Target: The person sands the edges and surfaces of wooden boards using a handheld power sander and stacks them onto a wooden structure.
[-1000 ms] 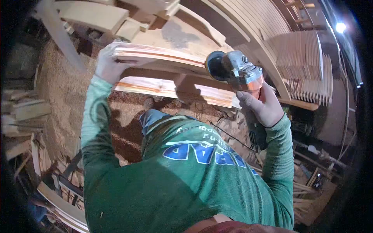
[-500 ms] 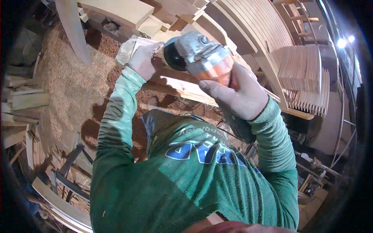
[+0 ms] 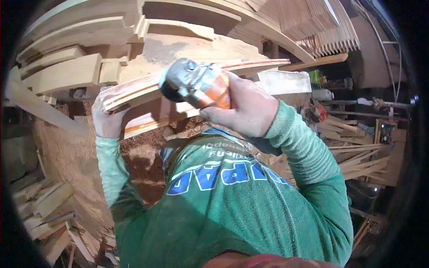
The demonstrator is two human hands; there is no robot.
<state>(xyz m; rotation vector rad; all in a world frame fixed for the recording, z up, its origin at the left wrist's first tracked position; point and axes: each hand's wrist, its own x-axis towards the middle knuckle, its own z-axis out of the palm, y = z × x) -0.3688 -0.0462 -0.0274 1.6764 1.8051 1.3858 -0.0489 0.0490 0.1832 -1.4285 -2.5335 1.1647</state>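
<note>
My right hand [image 3: 246,105] is wrapped round the orange body of an angle grinder [image 3: 205,87]. The grinder's metal head points left, with its dark disc side over the wood. My left hand [image 3: 109,120] grips the left end of a long curved wooden piece [image 3: 134,91], its fingers partly hidden under the wood. Reddish streaks run along the piece's edges, and its middle passes behind the grinder. Both hands look dusty.
Curved boards [image 3: 76,71] lie across the bench at the upper left. Stacked slats [image 3: 308,18] stand at the upper right, above a white block [image 3: 286,82]. Sawdust [image 3: 67,147] covers the floor at left, beside wood offcuts [image 3: 53,201]. More strips [image 3: 357,154] lie at right.
The view has swung to the right. My left hand has shifted left and now holds the end of the wooden piece, which shows more fully. The grinder stays in my right hand, slightly further left.
</note>
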